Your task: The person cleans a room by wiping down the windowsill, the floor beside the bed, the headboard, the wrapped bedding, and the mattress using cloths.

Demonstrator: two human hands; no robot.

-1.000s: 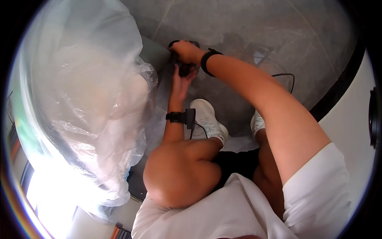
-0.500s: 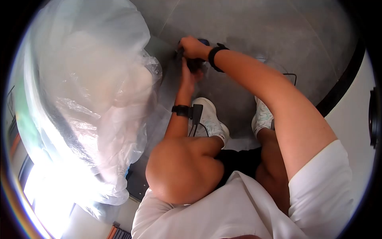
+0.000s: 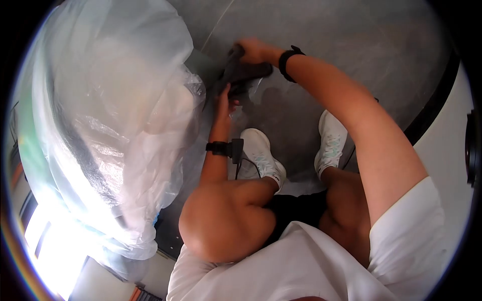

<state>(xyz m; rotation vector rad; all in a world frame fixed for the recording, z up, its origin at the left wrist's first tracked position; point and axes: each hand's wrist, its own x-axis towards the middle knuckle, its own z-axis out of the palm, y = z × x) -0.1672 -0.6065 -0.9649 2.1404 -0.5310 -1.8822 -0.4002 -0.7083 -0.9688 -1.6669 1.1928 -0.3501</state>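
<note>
A dark object [image 3: 247,71], blurred and hard to make out, hangs between my hands above the grey floor [image 3: 301,30]. My right hand [image 3: 255,51] is closed round its upper part, with a black band on the wrist. Below it, my left hand [image 3: 226,103] touches or lies close beside the object's lower left side. Its thumb points up and its other fingers are partly bent. A black band with a small box [image 3: 237,150] and a cable sits on my left wrist. Some clear plastic shows just under the dark object.
At left stands a large thing wrapped in clear plastic [image 3: 115,115], with a grey-green part [image 3: 203,65] beside the hands. My white shoes [image 3: 258,153] are on the floor. A pale curved surface [image 3: 437,145] with a dark edge lies at right.
My right hand has moved up and to the right with the dark object, which shows more now. My left hand has shifted slightly left and down, its fingers apart from the right hand.
</note>
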